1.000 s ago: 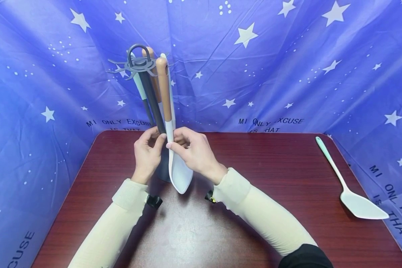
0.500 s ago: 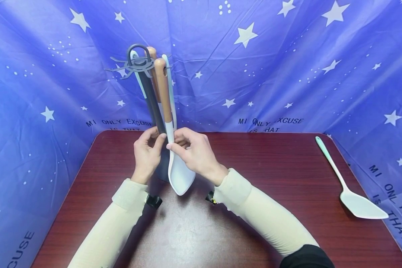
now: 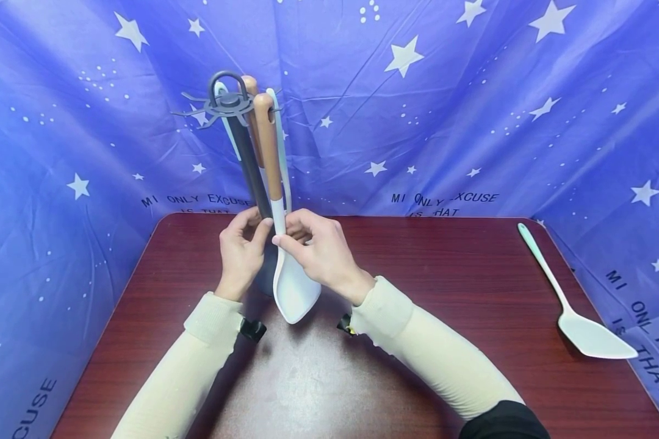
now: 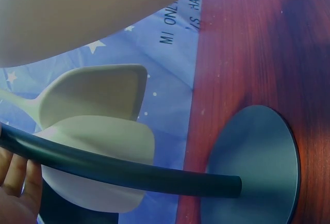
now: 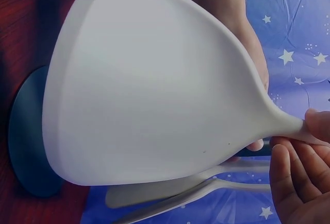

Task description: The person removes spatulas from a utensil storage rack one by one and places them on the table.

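Observation:
My left hand (image 3: 240,255) grips the post of a dark grey utensil stand (image 3: 250,161), which has a ring of hooks and a loop on top. With thumb and fingers, my right hand (image 3: 323,251) pinches the white neck of a spatula (image 5: 154,84) that has a wooden handle. This spatula is nearly upright in front of the post, handle end beside the hooks. Behind it are another wooden-handled utensil (image 3: 250,85) and mint-handled ones. The left wrist view shows two pale spatula heads beyond the post. How the pinched spatula meets its hook is unclear.
A white turner (image 3: 593,336) with a mint handle lies at the right of the dark red table (image 3: 439,292). The stand's round base (image 4: 258,152) rests on the tabletop. Starry blue cloth (image 3: 340,146) hangs round the table's back and sides.
The pinched spatula's head has turned slightly and moved a little nearer. A mint handle behind the wooden one shows more, and the hook ring has shifted slightly left. My hands keep their places.

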The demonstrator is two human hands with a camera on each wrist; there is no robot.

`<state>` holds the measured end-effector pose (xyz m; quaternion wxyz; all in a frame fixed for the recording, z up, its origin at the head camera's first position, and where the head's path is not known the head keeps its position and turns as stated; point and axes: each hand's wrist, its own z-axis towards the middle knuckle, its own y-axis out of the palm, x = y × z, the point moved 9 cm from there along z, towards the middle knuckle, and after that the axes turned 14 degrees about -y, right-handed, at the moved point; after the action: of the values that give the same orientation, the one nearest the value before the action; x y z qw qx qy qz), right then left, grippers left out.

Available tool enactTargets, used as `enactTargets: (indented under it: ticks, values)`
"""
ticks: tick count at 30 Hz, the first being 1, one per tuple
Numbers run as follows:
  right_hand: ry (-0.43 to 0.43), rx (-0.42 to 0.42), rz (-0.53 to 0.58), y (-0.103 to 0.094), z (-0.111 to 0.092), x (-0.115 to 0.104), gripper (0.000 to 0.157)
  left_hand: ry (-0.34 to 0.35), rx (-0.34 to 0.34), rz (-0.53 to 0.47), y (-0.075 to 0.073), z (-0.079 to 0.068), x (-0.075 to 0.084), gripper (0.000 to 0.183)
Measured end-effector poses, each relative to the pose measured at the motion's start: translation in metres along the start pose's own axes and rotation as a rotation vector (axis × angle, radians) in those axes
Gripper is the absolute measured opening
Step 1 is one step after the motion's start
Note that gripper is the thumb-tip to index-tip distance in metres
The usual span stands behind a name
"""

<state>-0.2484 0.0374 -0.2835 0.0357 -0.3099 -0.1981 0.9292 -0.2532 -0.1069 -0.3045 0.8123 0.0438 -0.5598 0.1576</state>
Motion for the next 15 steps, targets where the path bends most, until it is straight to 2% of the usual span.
enactTargets:
  ticks: [15]
  values:
    - [-0.022, 0.023, -0.011, -0.0019, 0.0009, -0.006, 0.013, -0.005, -0.004, 0.002, 0.0002, 0.0, 0.0001, 0.02]
